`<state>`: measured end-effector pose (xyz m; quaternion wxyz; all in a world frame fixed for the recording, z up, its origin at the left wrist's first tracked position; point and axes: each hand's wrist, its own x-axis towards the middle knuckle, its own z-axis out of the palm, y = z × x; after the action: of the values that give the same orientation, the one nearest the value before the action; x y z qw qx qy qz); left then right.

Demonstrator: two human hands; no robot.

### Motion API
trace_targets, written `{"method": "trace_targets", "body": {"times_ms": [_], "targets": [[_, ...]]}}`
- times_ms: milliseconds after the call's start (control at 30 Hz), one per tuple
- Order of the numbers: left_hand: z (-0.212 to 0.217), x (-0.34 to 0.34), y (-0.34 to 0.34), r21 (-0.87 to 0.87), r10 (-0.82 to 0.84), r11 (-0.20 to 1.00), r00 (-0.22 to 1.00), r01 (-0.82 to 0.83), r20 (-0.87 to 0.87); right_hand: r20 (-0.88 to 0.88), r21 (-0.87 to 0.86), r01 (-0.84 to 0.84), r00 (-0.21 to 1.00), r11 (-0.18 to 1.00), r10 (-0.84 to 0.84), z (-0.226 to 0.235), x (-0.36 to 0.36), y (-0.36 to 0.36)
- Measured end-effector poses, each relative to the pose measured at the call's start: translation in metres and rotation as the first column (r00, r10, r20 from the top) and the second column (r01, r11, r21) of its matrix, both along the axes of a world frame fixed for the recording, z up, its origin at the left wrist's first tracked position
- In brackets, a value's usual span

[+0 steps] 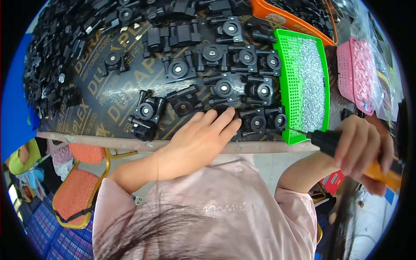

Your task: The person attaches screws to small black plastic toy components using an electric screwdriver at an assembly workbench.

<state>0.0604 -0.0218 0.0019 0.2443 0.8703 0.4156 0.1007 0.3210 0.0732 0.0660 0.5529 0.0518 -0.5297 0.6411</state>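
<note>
My right hand (362, 151) is closed around an orange and black power screwdriver (327, 141). Its thin bit points left, over the near end of a green perforated basket (284, 78) that holds a heap of small silvery screws (312, 86). At the table's front edge, my left hand (201, 134) has its bent fingers over a black plastic part, which is mostly hidden beneath them. Just right of those fingers sit two similar black parts (258, 123), each with a round hub. More such black assemblies (224, 88) stand in rows beyond, and another black assembly (146, 112) lies left of my hand.
A large pile of black parts (47, 65) covers the table's left and far side. Beyond the green basket is an orange tray (297, 27) of black pieces. To the right stands a pink basket (346, 73) with pink pieces. An orange-cushioned chair (76, 190) is below left.
</note>
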Motion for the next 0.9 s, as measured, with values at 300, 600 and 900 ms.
{"method": "trace_targets", "body": {"times_ms": [300,600,900], "targets": [[-0.007,0.006,-0.018,0.043,0.162,0.985,0.983,-0.166,0.085,0.374,0.138,0.505,0.770,0.852,-0.517,-0.044,0.023,-0.049],[-0.011,0.006,-0.018,-0.006,0.201,0.980,0.980,-0.201,0.000,0.324,0.124,0.555,0.761,0.822,-0.563,-0.054,0.036,-0.053],[-0.019,-0.001,-0.016,-0.177,0.273,0.955,0.937,-0.237,0.218,0.339,0.143,0.532,0.766,0.835,-0.546,-0.058,0.034,-0.055]]}}
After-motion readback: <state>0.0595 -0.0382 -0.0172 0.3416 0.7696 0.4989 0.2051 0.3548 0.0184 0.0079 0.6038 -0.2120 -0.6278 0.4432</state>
